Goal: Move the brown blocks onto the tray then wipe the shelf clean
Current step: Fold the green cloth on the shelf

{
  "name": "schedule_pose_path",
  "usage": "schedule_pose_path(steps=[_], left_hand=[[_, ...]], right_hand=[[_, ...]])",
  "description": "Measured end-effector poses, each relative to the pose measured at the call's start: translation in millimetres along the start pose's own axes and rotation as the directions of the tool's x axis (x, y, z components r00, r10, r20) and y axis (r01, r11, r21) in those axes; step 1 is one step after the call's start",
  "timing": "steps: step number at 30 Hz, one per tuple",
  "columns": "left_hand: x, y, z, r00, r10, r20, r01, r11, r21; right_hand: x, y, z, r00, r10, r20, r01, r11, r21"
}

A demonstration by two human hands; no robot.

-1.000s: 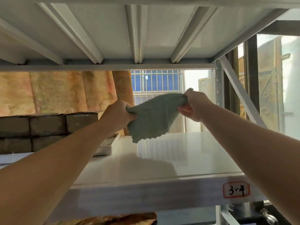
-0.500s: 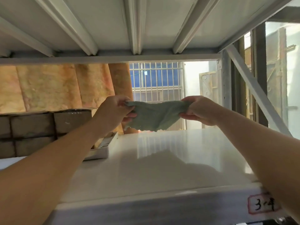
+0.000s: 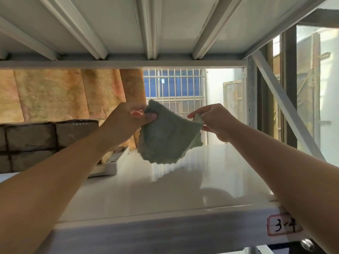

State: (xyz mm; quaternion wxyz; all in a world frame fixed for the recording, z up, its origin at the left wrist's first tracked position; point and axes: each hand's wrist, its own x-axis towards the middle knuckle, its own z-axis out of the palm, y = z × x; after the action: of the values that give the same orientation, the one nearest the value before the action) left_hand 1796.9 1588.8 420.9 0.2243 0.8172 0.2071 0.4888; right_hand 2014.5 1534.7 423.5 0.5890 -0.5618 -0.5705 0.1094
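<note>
A grey-green cloth (image 3: 166, 142) hangs in the air above the white shelf (image 3: 179, 182). My left hand (image 3: 128, 120) pinches its upper left corner and my right hand (image 3: 214, 120) pinches its right corner. The cloth droops between them, its lower edge just above the shelf surface. Several brown blocks (image 3: 36, 142) are stacked in two layers at the left, on a metal tray (image 3: 110, 167) whose near corner shows past my left forearm. My forearm hides part of the tray.
The shelf above (image 3: 150, 30) forms a low ribbed ceiling. A diagonal brace (image 3: 282, 105) and uprights stand at the right end. A label marked 3-4 (image 3: 283, 226) is on the shelf's front edge. Orange fabric and a barred window lie behind.
The cloth was stretched into a narrow band between my hands; now it hangs open and lower, with my hands a little closer together.
</note>
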Motion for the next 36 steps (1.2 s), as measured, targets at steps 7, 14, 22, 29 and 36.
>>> schedule_pose_path(steps=[7, 14, 22, 29, 36], left_hand=[[-3.0, 6.3, 3.3, 0.973, -0.053, 0.225, 0.101, 0.974, -0.205], [-5.3, 1.1, 7.9, 0.959, -0.061, 0.276, 0.078, 0.996, -0.050], [-3.7, 3.2, 9.2, 0.989, 0.006, 0.150, -0.002, 1.000, -0.023], [-2.1, 4.5, 8.3, 0.997, 0.007, 0.080, -0.007, 1.000, -0.004], [-3.0, 6.9, 6.8, 0.998, -0.037, -0.043, 0.038, 0.999, 0.013]], right_hand=[[-14.3, -16.8, 15.4, 0.963, -0.108, 0.245, 0.124, 0.991, -0.051], [-19.5, -23.6, 20.6, 0.932, -0.143, 0.332, 0.147, 0.989, 0.014], [-19.8, -28.4, 18.3, 0.957, -0.162, 0.242, 0.127, 0.980, 0.154], [-20.1, -31.8, 21.4, 0.931, -0.287, 0.227, 0.255, 0.954, 0.158], [-23.1, -34.3, 20.1, 0.918, -0.287, 0.273, 0.251, 0.955, 0.159]])
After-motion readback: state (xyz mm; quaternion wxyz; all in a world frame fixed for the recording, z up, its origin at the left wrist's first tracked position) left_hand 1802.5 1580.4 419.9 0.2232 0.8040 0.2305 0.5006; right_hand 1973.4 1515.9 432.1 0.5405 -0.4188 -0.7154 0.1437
